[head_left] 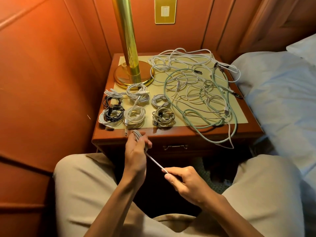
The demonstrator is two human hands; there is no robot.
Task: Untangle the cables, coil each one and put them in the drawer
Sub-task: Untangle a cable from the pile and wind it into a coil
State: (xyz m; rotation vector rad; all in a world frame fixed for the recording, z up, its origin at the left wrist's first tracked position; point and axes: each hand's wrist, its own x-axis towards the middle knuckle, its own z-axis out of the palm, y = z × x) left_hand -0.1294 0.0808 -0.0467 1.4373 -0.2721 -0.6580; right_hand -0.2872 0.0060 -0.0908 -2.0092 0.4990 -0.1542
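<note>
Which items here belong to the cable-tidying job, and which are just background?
Job: white cable wound on left hand, pulled by right hand; coiled cables; tangled cables; drawer.
Background: brass lamp; wall switch; bed.

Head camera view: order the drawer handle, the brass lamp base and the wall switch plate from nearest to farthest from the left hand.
From the left hand:
1. Drawer handle, just right of it.
2. Brass lamp base, back left on the nightstand.
3. Wall switch plate, high on the wall.
</note>
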